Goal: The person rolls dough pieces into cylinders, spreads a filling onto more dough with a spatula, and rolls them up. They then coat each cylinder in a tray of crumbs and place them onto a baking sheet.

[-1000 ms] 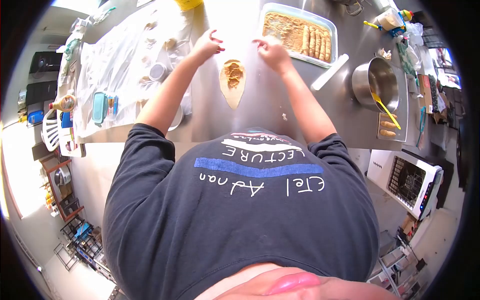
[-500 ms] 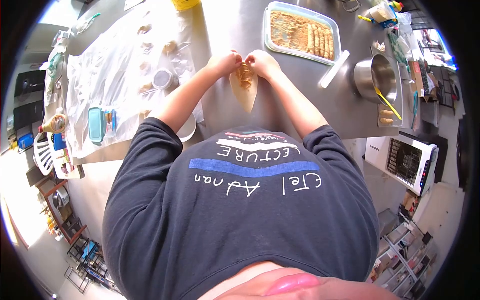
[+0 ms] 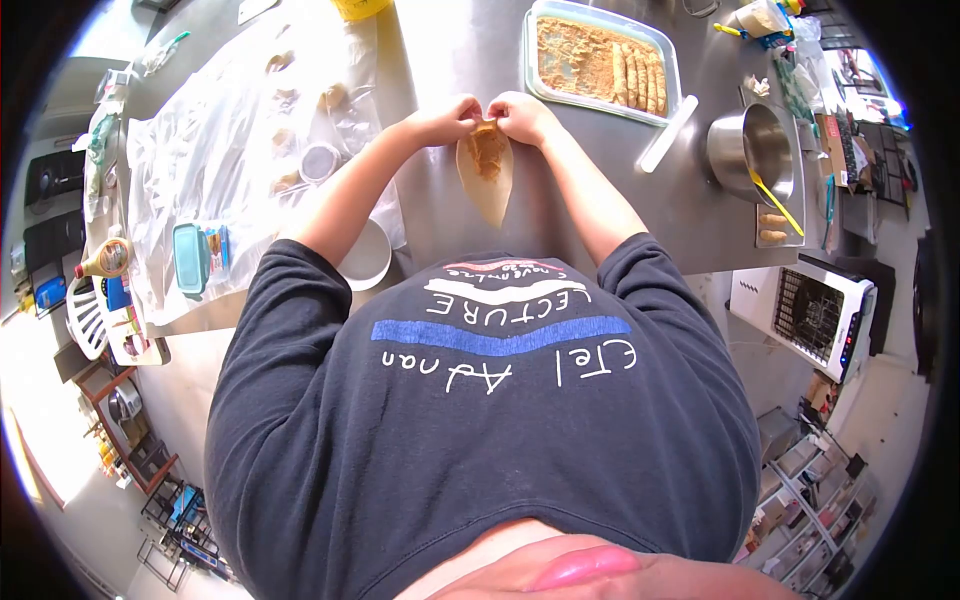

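Observation:
On the steel table in front of me lies a thin flat piece of dough, long and tapering to a point toward my body. Brown paste-like filling covers its wider far part. My left hand pinches the far edge of the dough from the left, fingertips together. From the right, my right hand pinches the same edge, almost touching the left fingertips. A rectangular container ahead to the right holds more brown filling and several finished rolls side by side.
A whitish rod lies beside the container. Farther right stands a steel pot with a yellow-handled utensil. Left are a clear plastic sheet over small lumps, a round tub, a teal box and a white bowl.
My fingers have shifted at the far edge of the dough, and more of the filling shows between my hands. The whole view has moved slightly.

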`<act>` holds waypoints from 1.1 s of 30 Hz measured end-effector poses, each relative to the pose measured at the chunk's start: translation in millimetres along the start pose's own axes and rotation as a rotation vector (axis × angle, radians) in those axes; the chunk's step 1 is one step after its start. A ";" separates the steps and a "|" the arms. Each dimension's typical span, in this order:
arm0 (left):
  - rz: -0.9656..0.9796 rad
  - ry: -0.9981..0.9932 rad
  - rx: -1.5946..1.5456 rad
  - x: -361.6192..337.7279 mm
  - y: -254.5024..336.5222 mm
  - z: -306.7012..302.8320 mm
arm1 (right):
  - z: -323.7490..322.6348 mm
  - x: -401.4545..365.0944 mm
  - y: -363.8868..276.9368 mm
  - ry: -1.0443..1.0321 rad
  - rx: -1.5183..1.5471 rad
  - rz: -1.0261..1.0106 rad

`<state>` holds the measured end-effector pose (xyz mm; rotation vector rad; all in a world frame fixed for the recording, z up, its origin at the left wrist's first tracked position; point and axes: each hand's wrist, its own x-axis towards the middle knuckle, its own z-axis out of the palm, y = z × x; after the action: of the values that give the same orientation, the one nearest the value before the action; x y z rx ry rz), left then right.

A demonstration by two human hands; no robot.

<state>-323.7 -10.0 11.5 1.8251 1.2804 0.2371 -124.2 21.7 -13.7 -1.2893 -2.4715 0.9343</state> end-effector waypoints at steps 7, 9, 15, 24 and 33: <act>0.194 0.069 0.149 -2.8 -15.7 8.5 | -3.2 -9.4 -8.3 -0.020 0.048 -0.059; 0.201 0.121 0.094 -7.7 -19.0 12.8 | -6.7 -11.7 -11.4 -0.053 0.048 -0.026; 0.356 0.315 0.146 -36.2 -22.3 21.0 | -7.6 -29.1 -6.5 0.004 -0.022 -0.071; 0.377 0.390 0.297 -57.7 -35.3 41.1 | 2.2 -48.6 5.3 0.153 -0.068 -0.336; 0.468 0.344 0.480 -78.6 -23.6 49.8 | 11.4 -72.7 18.9 0.280 -0.186 -0.476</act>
<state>-346.0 -100.5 -11.8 2.5801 1.1834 0.5548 -73.2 -33.1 -26.5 -0.7493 -2.5064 0.3880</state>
